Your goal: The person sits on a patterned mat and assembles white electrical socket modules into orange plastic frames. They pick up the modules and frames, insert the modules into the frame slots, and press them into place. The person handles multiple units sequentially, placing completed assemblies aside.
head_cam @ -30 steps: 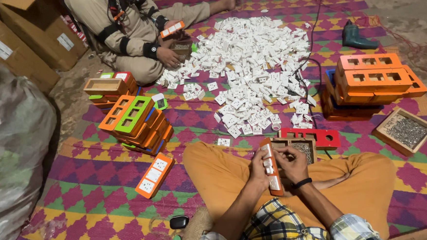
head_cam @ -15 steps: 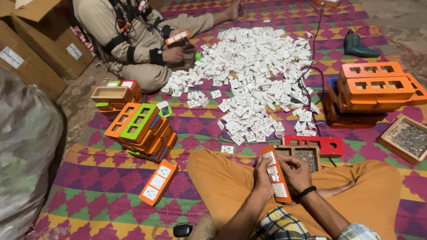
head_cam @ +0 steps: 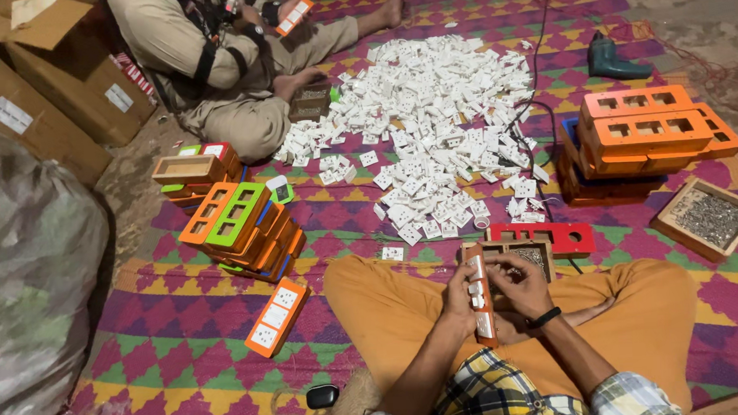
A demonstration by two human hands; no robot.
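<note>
I see my left hand [head_cam: 460,299] wrapped around a long orange socket strip [head_cam: 479,298], holding it upright over my crossed legs. My right hand [head_cam: 520,285] sits just right of the strip, fingers curled in against its white sockets, pinching something too small to make out. Just beyond both hands lies a wooden tray of screws [head_cam: 530,254] on the patterned mat [head_cam: 182,343].

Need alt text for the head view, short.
Seated cross-legged on a patterned mat, a person's left hand holds an orange socket strip upright while the right hand touches it; a pile of white sockets lies ahead.
</note>
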